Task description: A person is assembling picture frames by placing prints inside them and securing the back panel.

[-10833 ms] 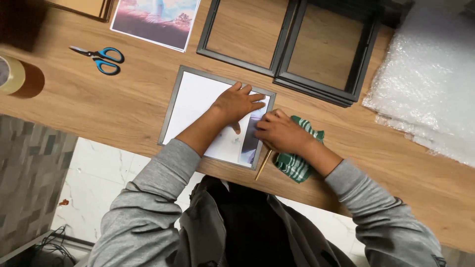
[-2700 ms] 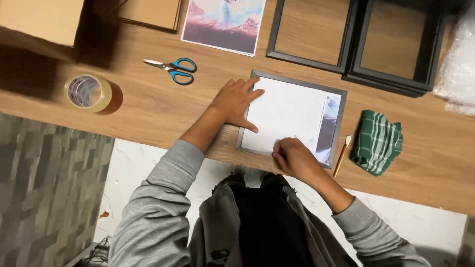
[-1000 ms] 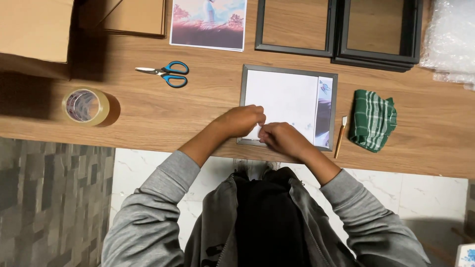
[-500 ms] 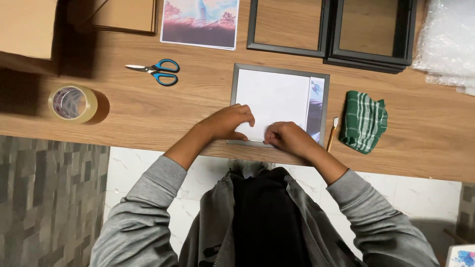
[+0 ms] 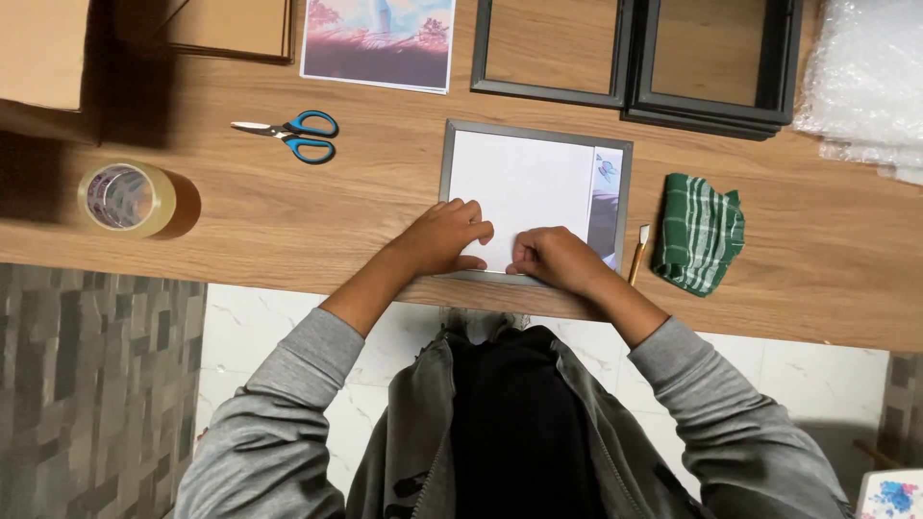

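- At the near edge of the wooden tabletop (image 5: 288, 221), a grey picture frame (image 5: 536, 200) lies flat with a white sheet (image 5: 524, 187) over most of its face; a strip of a printed picture shows along the frame's right side.
- The left hand (image 5: 444, 236) rests on the frame's near left corner, fingers curled and pressing down on the sheet and the lower rail.
- The right hand (image 5: 558, 259) sits just beside it on the near rail, fingers bent inward toward the left hand; it seems to pinch or press something small at the frame's edge, but I cannot tell whether it grips anything.
- Just right of the frame lies a thin wooden-handled tool (image 5: 638, 254), near but apart from the right hand.
- Further right, a folded green checked cloth (image 5: 699, 234) lies on the wood.
- Far from the person, two dark frames (image 5: 635, 58) lie side by side, wood showing through them.
- Left of those lies a colour print (image 5: 378, 40) with pink and blue tones.
- Blue-handled scissors (image 5: 288, 136) lie closed to the left of the grey frame, well apart from it.
- A roll of clear tape (image 5: 127, 198) stands near the left, with cardboard boxes (image 5: 43, 53) beyond it.
- Bubble wrap (image 5: 865, 82) lies at the far right.
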